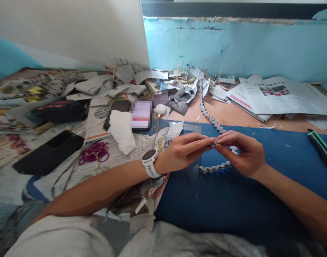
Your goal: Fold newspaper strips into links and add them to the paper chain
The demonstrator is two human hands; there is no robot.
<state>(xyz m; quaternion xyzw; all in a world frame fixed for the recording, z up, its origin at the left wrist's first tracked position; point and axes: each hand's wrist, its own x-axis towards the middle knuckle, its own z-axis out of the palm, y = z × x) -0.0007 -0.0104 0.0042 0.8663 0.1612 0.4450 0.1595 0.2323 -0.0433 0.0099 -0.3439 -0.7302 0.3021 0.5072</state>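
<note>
My left hand, with a white watch on its wrist, reaches in from the left. Its fingertips meet those of my right hand above a blue mat. Pinched between both hands is a small folded paper piece, mostly hidden by the fingers. A zigzag chain of folded paper runs down from the back of the table and passes behind my right hand. Its lower end lies on the mat below my hands.
A green and black cutter lies at the right edge. Newspapers are stacked at the back right. On the left are a phone, crumpled tissue, a black case, purple cord and paper scraps.
</note>
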